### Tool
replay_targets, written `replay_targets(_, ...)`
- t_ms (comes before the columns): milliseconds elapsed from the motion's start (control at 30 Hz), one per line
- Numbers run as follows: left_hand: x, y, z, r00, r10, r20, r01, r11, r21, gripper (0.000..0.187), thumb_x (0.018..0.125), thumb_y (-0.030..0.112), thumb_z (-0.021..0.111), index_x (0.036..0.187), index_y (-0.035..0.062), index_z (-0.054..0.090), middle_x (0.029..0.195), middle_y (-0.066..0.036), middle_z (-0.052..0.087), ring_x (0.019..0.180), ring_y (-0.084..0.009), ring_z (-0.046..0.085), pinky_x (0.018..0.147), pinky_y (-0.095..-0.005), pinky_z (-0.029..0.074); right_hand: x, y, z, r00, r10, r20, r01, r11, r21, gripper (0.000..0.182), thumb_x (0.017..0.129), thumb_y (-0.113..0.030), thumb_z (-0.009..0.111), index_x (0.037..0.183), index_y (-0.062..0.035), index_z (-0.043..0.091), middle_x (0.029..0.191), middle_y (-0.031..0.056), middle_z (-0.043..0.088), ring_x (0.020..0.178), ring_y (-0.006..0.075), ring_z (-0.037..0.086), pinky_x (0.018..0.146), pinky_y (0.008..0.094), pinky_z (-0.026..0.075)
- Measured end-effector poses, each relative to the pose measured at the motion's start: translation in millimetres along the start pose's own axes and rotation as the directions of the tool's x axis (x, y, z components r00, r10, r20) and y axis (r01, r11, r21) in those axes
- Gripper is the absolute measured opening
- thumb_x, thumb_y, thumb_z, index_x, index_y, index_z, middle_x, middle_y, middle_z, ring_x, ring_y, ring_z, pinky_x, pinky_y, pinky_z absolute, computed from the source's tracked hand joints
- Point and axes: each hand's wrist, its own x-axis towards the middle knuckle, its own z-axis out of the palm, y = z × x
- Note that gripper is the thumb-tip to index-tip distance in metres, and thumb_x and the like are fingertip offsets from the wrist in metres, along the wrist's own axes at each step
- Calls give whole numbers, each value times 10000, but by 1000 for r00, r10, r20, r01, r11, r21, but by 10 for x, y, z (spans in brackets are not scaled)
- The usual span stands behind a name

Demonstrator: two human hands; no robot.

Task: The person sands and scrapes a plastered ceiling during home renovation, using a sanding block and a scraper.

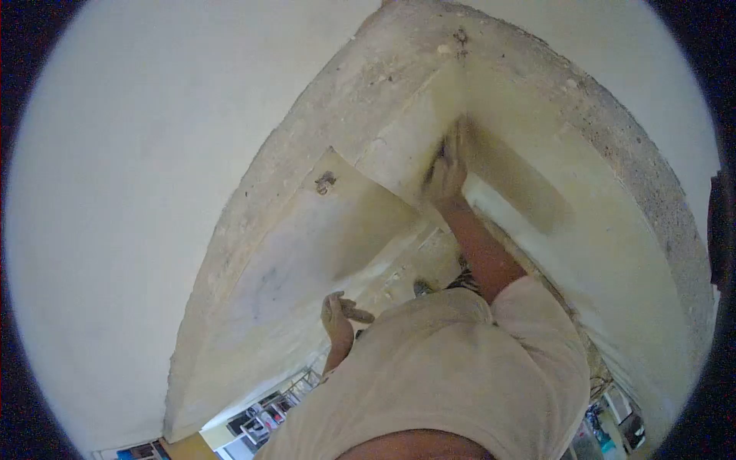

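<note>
My right hand (pixel 448 175) is raised against the pale plastered surface (pixel 517 165) near the inner corner of a recess, with its fingers stretched upward. Dark shading lies beside the fingers, and no tool can be made out there. Lower and to the left, my left hand (pixel 339 313) is held out with its fingers apart and greyish matter on them. It is next to the recess's left panel (pixel 287 253) and nothing distinct is in it.
A rough, bare plaster band (pixel 337 100) borders the recess. A dark-marked hole (pixel 325 182) shows in the left panel. Smooth wall (pixel 138 176) lies outside the band. Shelves with assorted items (pixel 268 418) stand at lower left, and more objects (pixel 609 425) at lower right.
</note>
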Motion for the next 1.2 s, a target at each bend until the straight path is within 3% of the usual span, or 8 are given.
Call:
replay_targets(300,104,-122,22,984,156,-83,-152,987,60,379,918,354,467,991,-10,541,724,-104,599,684,-192,578,666,-321,454,167,-111,-159,983,-183,-18,182,983,-21,420,892,-166,366,1246,53,417,1356,248,347,1283,413,286,1054,460,239)
replay_targets(400,23,-170,54,989,115,-90,-111,992,51,333,938,305,444,988,-9,541,722,-95,598,672,-168,570,647,-299,453,-246,-48,-277,768,619,165,-638,763,103,413,887,-146,378,1253,41,418,1359,240,346,1284,409,287,1054,442,251)
replay_targets(700,99,-66,145,985,163,-50,-158,984,88,324,938,299,442,988,-4,546,722,-94,588,684,-171,574,649,-306,463,-301,94,-316,989,63,136,-72,996,61,452,875,-105,453,1300,32,382,1382,192,343,1279,313,338,1043,382,292)
replay_targets(800,117,-69,108,981,178,-73,-173,982,70,326,938,300,439,988,-5,547,719,-98,586,684,-172,573,656,-305,460,-498,200,-403,701,666,254,-678,513,527,429,941,-157,376,1317,48,350,1385,212,330,1298,319,307,1050,360,267)
replay_targets(867,40,-125,120,985,158,-73,-154,986,55,330,938,302,439,987,-5,548,714,-102,585,683,-170,572,659,-302,458,-818,407,-386,904,403,144,-418,903,96,424,941,-132,375,1318,56,338,1382,211,336,1276,304,346,1043,350,281)
replay_targets(1000,100,-180,94,984,171,-49,-171,985,5,335,935,310,438,989,-2,548,711,-109,583,678,-179,569,653,-309,453,-1131,595,-176,888,435,146,-341,838,-426,520,886,-203,445,1356,-22,314,1366,132,383,1171,298,452,966,380,373)
replay_targets(1100,94,-187,147,989,139,-55,-142,989,-50,345,928,327,452,994,2,547,710,-110,586,674,-191,567,638,-313,449,-325,-188,-235,429,894,125,-888,443,-124,475,904,-203,422,1312,31,355,1299,185,449,1111,319,501,932,390,387)
replay_targets(1200,114,-281,126,989,142,-46,-142,990,-14,365,924,348,458,993,0,544,711,-105,589,667,-187,569,625,-309,451,132,-574,-184,618,784,-62,-781,603,-162,413,924,-236,431,1207,62,475,1200,232,514,1067,257,526,890,323,398)
